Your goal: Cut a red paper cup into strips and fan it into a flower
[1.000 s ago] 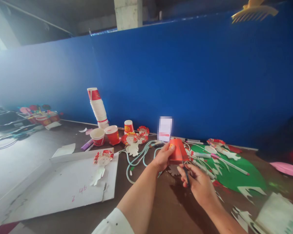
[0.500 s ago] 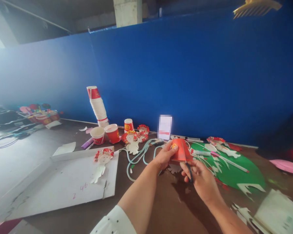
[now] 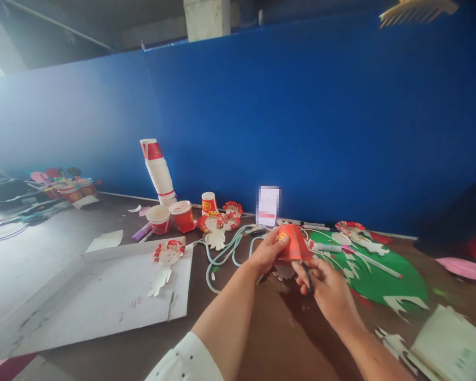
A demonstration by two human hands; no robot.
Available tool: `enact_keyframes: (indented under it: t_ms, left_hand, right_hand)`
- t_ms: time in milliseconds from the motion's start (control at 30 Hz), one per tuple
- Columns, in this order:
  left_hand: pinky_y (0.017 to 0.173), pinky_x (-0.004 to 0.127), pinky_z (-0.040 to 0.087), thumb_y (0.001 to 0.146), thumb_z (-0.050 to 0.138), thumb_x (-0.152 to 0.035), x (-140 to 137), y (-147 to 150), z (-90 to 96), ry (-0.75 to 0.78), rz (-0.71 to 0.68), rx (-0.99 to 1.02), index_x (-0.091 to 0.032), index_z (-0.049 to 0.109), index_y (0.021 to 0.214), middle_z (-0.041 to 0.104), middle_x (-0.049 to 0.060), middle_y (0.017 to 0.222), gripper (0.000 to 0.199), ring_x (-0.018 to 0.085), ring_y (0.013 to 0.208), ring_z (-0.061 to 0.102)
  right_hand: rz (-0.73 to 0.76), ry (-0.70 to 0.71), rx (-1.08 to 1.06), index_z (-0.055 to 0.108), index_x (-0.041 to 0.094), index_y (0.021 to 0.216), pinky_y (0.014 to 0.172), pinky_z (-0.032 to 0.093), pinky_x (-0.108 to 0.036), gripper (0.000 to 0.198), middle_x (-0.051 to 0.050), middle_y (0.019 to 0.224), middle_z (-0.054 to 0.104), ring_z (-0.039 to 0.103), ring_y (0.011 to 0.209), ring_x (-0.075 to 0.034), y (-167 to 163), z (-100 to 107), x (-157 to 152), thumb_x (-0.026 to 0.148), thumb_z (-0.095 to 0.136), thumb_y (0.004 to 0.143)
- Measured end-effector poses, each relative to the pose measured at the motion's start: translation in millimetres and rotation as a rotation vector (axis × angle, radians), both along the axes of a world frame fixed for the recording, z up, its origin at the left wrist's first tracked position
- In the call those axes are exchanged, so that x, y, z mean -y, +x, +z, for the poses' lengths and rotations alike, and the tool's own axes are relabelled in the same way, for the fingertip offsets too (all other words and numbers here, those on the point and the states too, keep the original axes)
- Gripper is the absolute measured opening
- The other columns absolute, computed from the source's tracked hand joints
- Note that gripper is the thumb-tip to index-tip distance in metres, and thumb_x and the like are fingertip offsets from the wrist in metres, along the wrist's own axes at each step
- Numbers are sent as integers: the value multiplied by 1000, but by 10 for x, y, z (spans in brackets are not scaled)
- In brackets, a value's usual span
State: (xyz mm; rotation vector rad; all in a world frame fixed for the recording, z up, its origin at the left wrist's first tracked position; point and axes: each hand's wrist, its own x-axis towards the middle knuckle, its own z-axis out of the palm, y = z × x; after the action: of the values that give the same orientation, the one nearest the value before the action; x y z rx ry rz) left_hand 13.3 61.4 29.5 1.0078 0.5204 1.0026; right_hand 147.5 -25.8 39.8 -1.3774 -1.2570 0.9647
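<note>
My left hand is closed around the side of a red paper cup, its thumb lying on the yellow print. The cup is upside down, its wide rim toward me. At the rim's right side are scissors, with my right hand closed on their dark handles. The blades are largely hidden at the cup, so I cannot tell how far apart they stand. Under the hands, a pale paper cut-out lies partly covered on the brown table.
A tall stack of paper cups leans by the blue partition. Cut-paper dolls lie on a white cardboard sheet and near a pale cable. Markers and scraps cover a green sheet at right. A phone-like screen stands behind.
The scissors have shifted slightly at the cup's rim, and less of the blade shows against the red wall. The left hand keeps its hold on the cup.
</note>
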Motion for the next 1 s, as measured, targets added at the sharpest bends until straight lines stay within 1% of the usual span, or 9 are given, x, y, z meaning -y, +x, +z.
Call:
enact_keyframes:
  t_ms: [167,400,500,633,833,1000]
  left_hand:
    - [69,23,45,72,70,-48,-10,-3,-30,71,-1,-7,-22,56,120,63,2,89,57,11,72,58]
    - [71,25,47,71,71,-50,6,-3,-36,95,-22,-15,-21,55,120,63,4,93,60,13,75,60]
    - [71,26,48,70,71,-50,-2,5,-45,104,-20,-16,-20,54,122,64,7,97,63,15,78,61]
    - [75,28,49,72,71,-47,-13,-3,-50,119,0,-20,-21,52,125,65,7,101,62,16,81,63]
    - [78,30,49,72,72,-43,-21,-24,-38,124,45,-47,-24,44,135,65,7,107,72,18,87,64]
    - [77,32,51,72,72,-42,-14,-46,-15,106,-2,-41,-26,38,139,65,8,107,77,19,84,65]
  right_hand:
    - [-25,-53,-15,60,17,85,51,42,-24,37,0,61,65,56,49,-12,1,41,-2,49,70,71]
    - [-16,-90,-107,61,18,81,50,41,-23,30,1,63,65,56,50,-12,37,16,4,46,70,72]
    - [-33,-113,-138,61,18,78,47,39,-23,30,0,62,65,55,49,-12,41,40,7,46,70,71]
    - [-26,-138,-176,62,18,78,46,38,-23,31,-1,63,66,54,48,-11,43,81,11,46,71,71]
    - [-28,-144,-203,59,17,74,44,34,-19,33,0,60,64,51,45,-8,52,105,19,46,73,70]
    - [-11,-124,-204,58,17,75,43,33,-19,34,0,59,63,51,45,-8,67,111,29,48,71,71]
